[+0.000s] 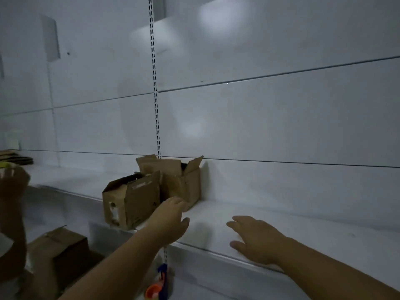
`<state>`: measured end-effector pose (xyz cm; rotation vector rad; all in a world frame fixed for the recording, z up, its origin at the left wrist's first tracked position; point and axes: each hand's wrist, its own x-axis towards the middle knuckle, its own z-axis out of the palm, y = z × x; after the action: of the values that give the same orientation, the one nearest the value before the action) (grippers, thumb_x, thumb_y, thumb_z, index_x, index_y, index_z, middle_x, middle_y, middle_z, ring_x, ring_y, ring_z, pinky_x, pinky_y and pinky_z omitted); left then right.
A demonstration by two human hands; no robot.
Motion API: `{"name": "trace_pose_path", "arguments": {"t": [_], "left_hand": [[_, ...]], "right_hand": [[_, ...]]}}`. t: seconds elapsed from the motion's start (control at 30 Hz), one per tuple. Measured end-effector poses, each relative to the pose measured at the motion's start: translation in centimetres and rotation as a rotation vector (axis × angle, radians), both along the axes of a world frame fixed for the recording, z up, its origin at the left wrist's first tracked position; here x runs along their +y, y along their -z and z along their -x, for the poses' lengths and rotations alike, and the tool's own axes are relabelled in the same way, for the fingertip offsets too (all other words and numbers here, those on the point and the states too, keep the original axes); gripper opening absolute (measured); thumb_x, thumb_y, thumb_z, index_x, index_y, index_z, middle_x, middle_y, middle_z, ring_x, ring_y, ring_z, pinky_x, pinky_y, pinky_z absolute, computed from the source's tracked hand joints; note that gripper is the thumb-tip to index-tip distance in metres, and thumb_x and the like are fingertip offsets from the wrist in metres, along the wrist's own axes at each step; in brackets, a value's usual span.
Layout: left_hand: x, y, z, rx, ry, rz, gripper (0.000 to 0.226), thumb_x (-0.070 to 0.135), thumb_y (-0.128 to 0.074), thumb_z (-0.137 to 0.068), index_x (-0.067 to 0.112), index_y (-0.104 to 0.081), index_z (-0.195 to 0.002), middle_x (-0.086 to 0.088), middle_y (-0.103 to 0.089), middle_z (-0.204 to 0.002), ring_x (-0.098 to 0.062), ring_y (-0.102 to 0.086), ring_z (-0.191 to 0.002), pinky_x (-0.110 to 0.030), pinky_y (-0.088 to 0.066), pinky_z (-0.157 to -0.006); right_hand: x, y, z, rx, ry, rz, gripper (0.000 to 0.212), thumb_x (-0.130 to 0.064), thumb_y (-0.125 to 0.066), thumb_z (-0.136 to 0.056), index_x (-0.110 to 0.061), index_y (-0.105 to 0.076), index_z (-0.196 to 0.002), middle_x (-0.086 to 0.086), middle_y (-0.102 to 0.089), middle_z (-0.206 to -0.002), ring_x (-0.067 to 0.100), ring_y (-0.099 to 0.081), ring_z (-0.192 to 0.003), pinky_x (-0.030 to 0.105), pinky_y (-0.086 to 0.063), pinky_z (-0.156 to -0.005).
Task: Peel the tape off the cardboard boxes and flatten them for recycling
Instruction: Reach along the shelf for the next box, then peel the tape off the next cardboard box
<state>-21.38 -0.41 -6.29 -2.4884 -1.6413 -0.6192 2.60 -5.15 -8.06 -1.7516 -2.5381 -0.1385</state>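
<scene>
head | front box (pixel 129 202) and rear box (pixel 184 180) upright on shelf (pixel 303 226), flaps open, unflattened; tape unclear | left hand (pixel 173 215) by rear box, fingers loosely straight, empty | right hand (pixel 255 239) fingers spread over shelf | judged early: both boxes remain

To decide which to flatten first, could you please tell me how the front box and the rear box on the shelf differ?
The front box sits at the shelf edge; the rear box stands against the back wall. The rear box's flaps stick up; the front box looks only partly open. The front box has a hole in its left side; none shows on the rear box. Both are brown, unflattened cardboard.
</scene>
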Motion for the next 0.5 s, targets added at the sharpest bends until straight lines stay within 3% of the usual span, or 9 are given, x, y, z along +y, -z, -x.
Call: {"name": "trace_pose_path", "arguments": {"t": [0.13,0.23,0.3,0.43,0.5], "left_hand": [[3.3,-1.2,0.7,-0.026,0.023,-0.150,0.026,0.027,-0.045,-0.089,0.018,-0.069,-0.096,0.004,-0.063,-0.105,-0.014,-0.054,-0.104,-0.030,-0.047,-0.092],[6.1,-3.3,2.6,0.026,-0.131,-0.288,0.025,0.020,-0.054,-0.088,0.017,-0.064,-0.111,0.003,-0.056,-0.121,-0.019,-0.046,-0.117,-0.028,-0.037,-0.099],[8.1,-4.6,4.4,0.066,-0.274,-0.255,0.032,0.018,-0.050,-0.087,0.016,-0.055,-0.118,-0.003,-0.051,-0.129,-0.023,-0.041,-0.121,-0.032,-0.035,-0.099],[11.6,-6.0,6.9,0.104,-0.424,0.002,0.049,0.024,-0.048,-0.091,0.013,-0.036,-0.137,-0.011,-0.044,-0.135,-0.030,-0.045,-0.122,-0.040,-0.043,-0.096],[13.3,-6.5,8.3,0.146,-0.419,0.082,0.045,0.029,-0.047,-0.094,0.017,-0.041,-0.137,-0.008,-0.051,-0.132,-0.028,-0.052,-0.118,-0.039,-0.044,-0.095]], "right_hand": [[4.0,-0.2,2.2,0.047,-0.059,-0.059,0.056,-0.044,-0.037,-0.099,-0.023,-0.023,-0.149,-0.002,-0.022,-0.155,0.017,-0.022,-0.140,0.030,-0.020,-0.113],[8.0,-0.3,4.1,0.099,-0.124,-0.093,0.054,-0.043,-0.039,-0.098,-0.023,-0.027,-0.147,-0.003,-0.029,-0.151,0.015,-0.029,-0.136,0.028,-0.024,-0.110],[10.5,-0.3,5.3,0.127,-0.142,-0.096,0.054,-0.043,-0.040,-0.098,-0.022,-0.029,-0.146,0.000,-0.032,-0.150,0.017,-0.030,-0.135,0.028,-0.026,-0.109],[14.2,0.1,7.2,0.205,-0.161,-0.084,0.054,-0.043,-0.043,-0.097,-0.025,-0.030,-0.146,-0.002,-0.033,-0.150,0.015,-0.032,-0.135,0.027,-0.027,-0.108],[15.3,0.2,7.9,0.221,-0.163,-0.085,0.053,-0.043,-0.044,-0.097,-0.025,-0.031,-0.145,-0.004,-0.035,-0.148,0.014,-0.034,-0.133,0.026,-0.028,-0.107]]}}
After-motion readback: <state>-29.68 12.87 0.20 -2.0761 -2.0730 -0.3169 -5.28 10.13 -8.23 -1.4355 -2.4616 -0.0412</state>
